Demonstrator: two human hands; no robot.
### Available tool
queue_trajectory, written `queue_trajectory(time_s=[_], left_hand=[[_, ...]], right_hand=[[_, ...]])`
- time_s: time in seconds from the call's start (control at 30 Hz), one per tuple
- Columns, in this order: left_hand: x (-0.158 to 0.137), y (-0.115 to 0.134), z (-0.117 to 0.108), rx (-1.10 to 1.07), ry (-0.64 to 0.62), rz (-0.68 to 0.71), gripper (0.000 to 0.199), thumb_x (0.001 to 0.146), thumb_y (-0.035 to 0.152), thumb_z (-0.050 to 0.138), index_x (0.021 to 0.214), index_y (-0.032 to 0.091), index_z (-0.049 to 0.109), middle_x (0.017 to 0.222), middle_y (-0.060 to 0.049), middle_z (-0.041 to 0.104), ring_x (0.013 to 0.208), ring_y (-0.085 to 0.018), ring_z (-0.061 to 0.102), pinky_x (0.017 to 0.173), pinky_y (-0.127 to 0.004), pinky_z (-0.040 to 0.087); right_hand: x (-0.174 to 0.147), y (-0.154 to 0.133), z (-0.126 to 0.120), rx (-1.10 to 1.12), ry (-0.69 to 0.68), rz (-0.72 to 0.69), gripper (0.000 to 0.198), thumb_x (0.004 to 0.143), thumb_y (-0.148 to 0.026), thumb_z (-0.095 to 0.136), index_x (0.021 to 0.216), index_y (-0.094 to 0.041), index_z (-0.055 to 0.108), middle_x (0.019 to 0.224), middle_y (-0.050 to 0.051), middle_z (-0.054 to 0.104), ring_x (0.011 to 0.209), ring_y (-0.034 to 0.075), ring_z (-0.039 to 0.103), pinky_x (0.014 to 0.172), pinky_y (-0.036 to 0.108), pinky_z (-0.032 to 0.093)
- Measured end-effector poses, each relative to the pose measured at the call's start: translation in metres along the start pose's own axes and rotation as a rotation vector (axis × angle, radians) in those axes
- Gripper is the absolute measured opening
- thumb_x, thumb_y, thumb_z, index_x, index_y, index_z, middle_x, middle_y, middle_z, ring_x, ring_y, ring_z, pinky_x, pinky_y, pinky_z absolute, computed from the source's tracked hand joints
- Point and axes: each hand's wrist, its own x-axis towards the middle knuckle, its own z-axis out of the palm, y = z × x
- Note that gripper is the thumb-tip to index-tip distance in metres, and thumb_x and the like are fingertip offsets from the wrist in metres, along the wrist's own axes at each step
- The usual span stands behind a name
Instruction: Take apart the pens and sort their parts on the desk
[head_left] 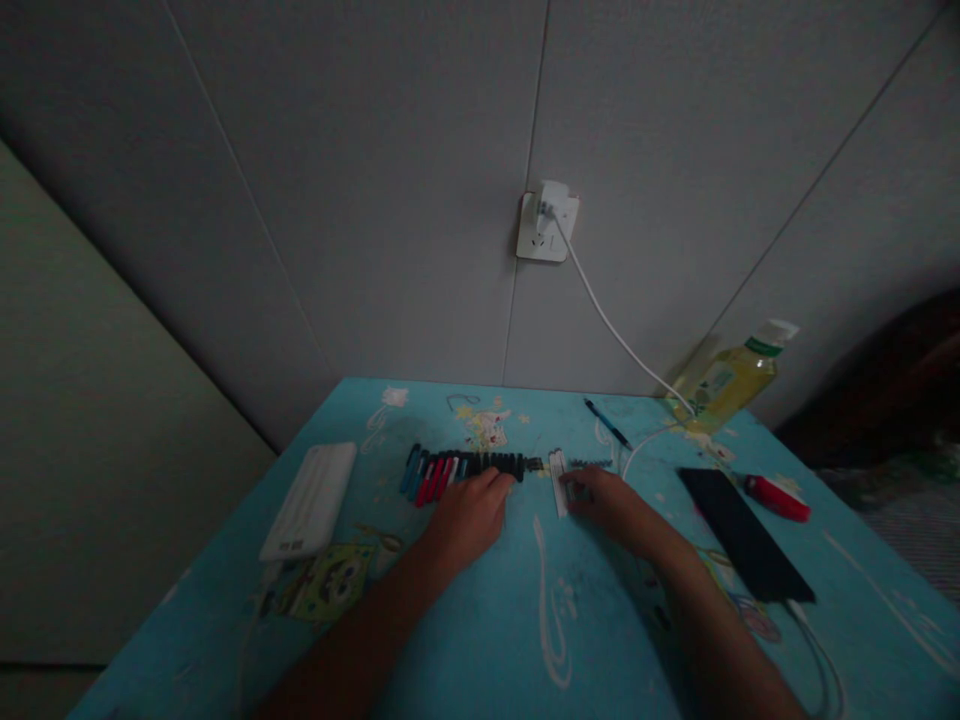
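Observation:
My left hand [472, 510] rests at the right part of a row of pen-like pieces, its fingers bent together over the near ends of the black pieces [487, 462]. Whatever is under its fingertips is hidden. Further left in that row lie red pieces [430, 482] and blue pieces [411, 472], side by side. My right hand [609, 502] has thumb and fingers apart, with the tips touching the right side of several slim white sticks [557, 482]. Small dark springs or coils [591, 463] lie just beyond it. Little dark parts [533, 464] sit between the hands.
A white power bank [311, 500] lies left on the blue patterned table [502, 620]. To the right are a black flat device [742, 530] with a cable, a red object [778, 497], a pen [607, 423] and a bottle of yellow liquid [731, 385]. A charger [553, 200] is plugged into the wall.

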Motion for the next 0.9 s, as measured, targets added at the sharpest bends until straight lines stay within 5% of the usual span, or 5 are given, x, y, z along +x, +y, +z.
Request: queue_trajectory(time_s=[0.5, 0.9], left_hand=[[0.0, -0.001, 0.001, 0.019, -0.005, -0.007, 0.033, 0.098, 0.019, 0.038, 0.124, 0.026, 0.056, 0.108, -0.004, 0.064, 0.093, -0.019, 0.065, 0.08, -0.031, 0.051], [0.0, 0.002, -0.001, 0.029, -0.031, -0.029, 0.032, 0.098, 0.02, 0.038, 0.125, 0.026, 0.055, 0.11, -0.005, 0.064, 0.095, -0.019, 0.065, 0.081, -0.03, 0.049]], right_hand=[[0.005, -0.007, 0.0, -0.042, 0.028, -0.03, 0.027, 0.089, -0.03, 0.058, 0.111, -0.02, 0.071, 0.108, 0.01, 0.068, 0.097, 0.023, 0.064, 0.089, 0.032, 0.046], [0.003, -0.02, 0.002, 0.039, 0.066, -0.027, 0.041, 0.081, -0.03, 0.067, 0.122, -0.024, 0.067, 0.115, 0.008, 0.063, 0.098, 0.022, 0.064, 0.091, 0.033, 0.046]])
